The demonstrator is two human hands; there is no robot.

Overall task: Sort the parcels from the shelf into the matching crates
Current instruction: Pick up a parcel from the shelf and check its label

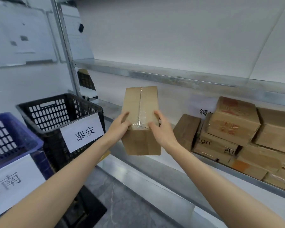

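First, blue crate (5,134): well left of the held parcel. Its paper label ends in 南. No parcel shows in the part of its inside that is in view.
Black crate (48,116): near the held parcel's left side, labelled 泰安. Nothing shows in the visible part of its inside either.
Left hand (120,124): at the held parcel's near left corner, fingers curled over the top face and gripping. It is the hand nearer both crates.
Held parcel (141,104): brown carton held in the air between both hands. Its long axis and taped seam run away from the person.
Right hand (160,129): at the held parcel's near right edge, thumb on top beside the seam, fingers wrapped round the side.
Shelf (148,167): behind and below the held parcel.
Stacked parcels (234,122): right of the held parcel, piled on the shelf.
Coming move: probably a carry leftward. No address label on the held parcel can be read, so the matching crate cannot be told.
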